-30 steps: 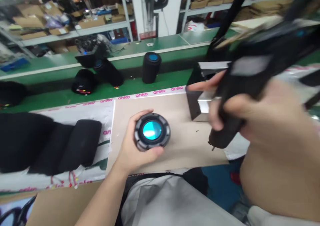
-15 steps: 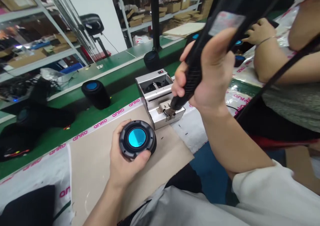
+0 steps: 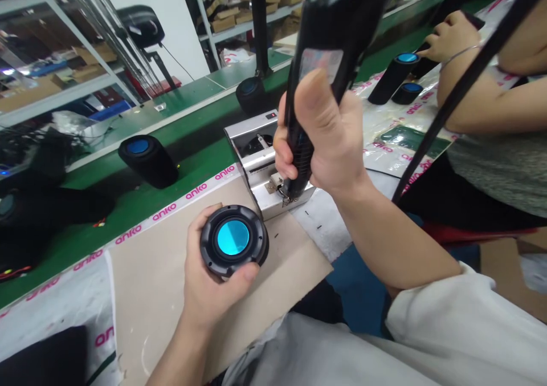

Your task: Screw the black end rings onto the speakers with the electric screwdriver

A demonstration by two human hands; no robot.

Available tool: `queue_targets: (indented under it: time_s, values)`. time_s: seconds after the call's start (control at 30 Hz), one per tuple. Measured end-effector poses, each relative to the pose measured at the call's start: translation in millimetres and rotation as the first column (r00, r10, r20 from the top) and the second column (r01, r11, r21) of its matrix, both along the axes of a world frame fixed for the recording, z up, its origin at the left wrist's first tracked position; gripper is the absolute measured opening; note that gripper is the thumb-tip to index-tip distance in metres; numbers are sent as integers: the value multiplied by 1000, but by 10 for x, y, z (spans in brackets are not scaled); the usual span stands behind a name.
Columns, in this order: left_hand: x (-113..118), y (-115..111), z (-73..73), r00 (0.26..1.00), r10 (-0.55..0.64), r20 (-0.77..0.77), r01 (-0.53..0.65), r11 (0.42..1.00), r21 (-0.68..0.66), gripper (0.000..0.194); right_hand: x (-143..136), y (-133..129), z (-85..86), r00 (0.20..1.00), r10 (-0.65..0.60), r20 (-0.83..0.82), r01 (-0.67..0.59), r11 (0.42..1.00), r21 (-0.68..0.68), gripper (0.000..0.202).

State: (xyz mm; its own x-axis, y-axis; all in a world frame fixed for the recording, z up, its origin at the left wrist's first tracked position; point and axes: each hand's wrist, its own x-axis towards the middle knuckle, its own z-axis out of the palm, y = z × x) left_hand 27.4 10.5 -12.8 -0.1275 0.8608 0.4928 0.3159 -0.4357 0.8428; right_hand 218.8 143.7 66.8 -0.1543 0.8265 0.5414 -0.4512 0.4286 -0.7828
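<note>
My left hand (image 3: 205, 286) is wrapped round a black cylindrical speaker (image 3: 256, 255), its ring-shaped end with a shiny blue disc facing up toward me, over the brown cardboard sheet. In my right hand (image 3: 331, 141) is a black electric screwdriver (image 3: 318, 69), held nearly upright with my thumb along its body. The screwdriver's lower end is at the front of a silver screw feeder (image 3: 252, 161); its tip is hard to make out there. A few small dark screws (image 3: 319, 227) lie to the feeder's right.
Cardboard (image 3: 158, 295) covers the bench before me. Other black speakers (image 3: 149, 166) stand on the green conveyor (image 3: 196, 141). At right a co-worker's hand (image 3: 455, 38) holds something dark near more speakers (image 3: 391, 81). A black cable (image 3: 453, 109) crosses the right side.
The screwdriver has swung more upright, and my right hand has shifted left and slightly down at the feeder. My left hand still holds the speaker in nearly the same place. The view has shifted slightly.
</note>
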Motion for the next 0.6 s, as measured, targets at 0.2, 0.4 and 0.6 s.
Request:
queue_targets:
  time_s: [0.2,0.4,0.6]
  values:
    - [10,-8,10,1000,-27,-6,27,1000,10,76,122,-141,72,998,-44,54,50,992,-115,68]
    - [7,-11,3,1000,-11,14,11,1000,-21,80,69,-224,246,983,-182,29,182,983,-22,59]
    - [7,-17,-3,1000,-4,1,4,1000,-7,78,-62,-131,84,985,-167,-38,167,986,19,64]
